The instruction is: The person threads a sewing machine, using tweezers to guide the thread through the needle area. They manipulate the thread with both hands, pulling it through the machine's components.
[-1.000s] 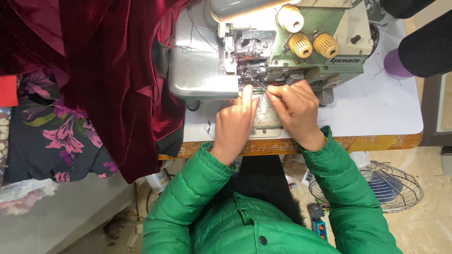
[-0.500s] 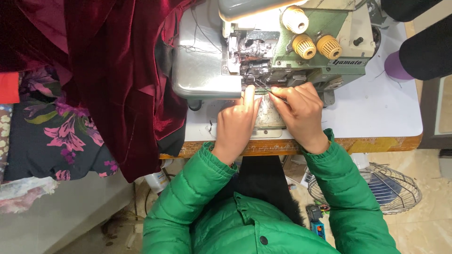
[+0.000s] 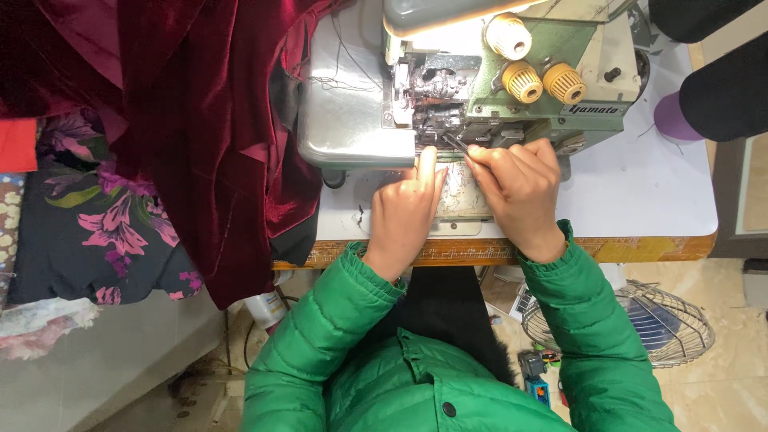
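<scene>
Green-painted metal makes up the body of the sewing machine (image 3: 512, 88), a blocky overlock type with a smooth grey steel plate (image 3: 352, 120) on its left side and three ribbed yellowish knobs (image 3: 524, 80) across its top. It stands at the far side of the white tabletop (image 3: 640, 192), whose near edge is worn wood. Dark, oily metal parts crowd the needle area (image 3: 436, 108) in the middle of the machine.

Both hands come out of puffy, quilted green sleeves (image 3: 344, 320). The left hand (image 3: 404, 212) rests on the machine bed just near of the needle area, its forefinger stretched out straight toward the metal parts and the other fingers curled under; it grips nothing that can be seen. The right hand (image 3: 516, 188) lies just beside it to the right, fingers pinched together on thin dark tweezers (image 3: 454, 144) whose tip points left and far into the needle area. Whether a thread sits in the tip is too small to tell.

Deep red velvet (image 3: 192, 120), soft and shiny in heavy folds, hangs over the left end of the tabletop. Black cloth with pink flowers (image 3: 104, 232) lies further left. A round wire fan guard (image 3: 640, 320) rests on the tiled floor to the near right.
</scene>
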